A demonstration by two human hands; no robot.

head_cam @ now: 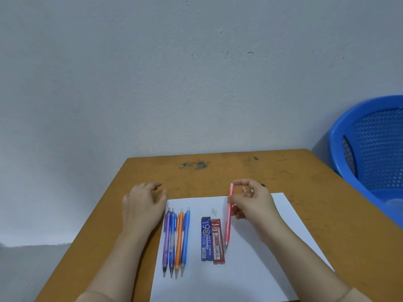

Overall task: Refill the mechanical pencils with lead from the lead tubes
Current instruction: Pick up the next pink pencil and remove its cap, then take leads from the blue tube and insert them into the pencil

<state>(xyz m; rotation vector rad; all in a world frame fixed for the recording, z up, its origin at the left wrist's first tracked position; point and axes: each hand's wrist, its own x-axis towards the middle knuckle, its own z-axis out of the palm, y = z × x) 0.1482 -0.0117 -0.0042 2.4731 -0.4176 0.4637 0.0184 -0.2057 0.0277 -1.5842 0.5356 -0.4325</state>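
Nearest the camera, a white sheet (pixel 261 275) was laid on the desk (pixel 327 214), and every task item was set on it. Four mechanical pencils were lined up side by side at its left, tips toward the camera: purple pencil (pixel 166 240), blue pencil (pixel 172 238), orange pencil (pixel 179 238) and light-blue pencil (pixel 185 234). A fifth, the pink pencil (pixel 228 223), was pinched near its top by the right grip (pixel 250 203), with its tip lowered toward the sheet just beside the red lead tube (pixel 218 241). The blue lead tube (pixel 206 238) lay against the red one, making two tubes. Small pale pieces (pixel 214 211), two as far as could be told, were left loose above the tubes. The left grip (pixel 142 205) was rested with relaxed, spread fingers at the sheet's left edge, and nothing was held in it. It was judged that the loose pieces could be swept off by a passing wrist, and that a thin lead could be snapped if it were fed at an angle or forced.
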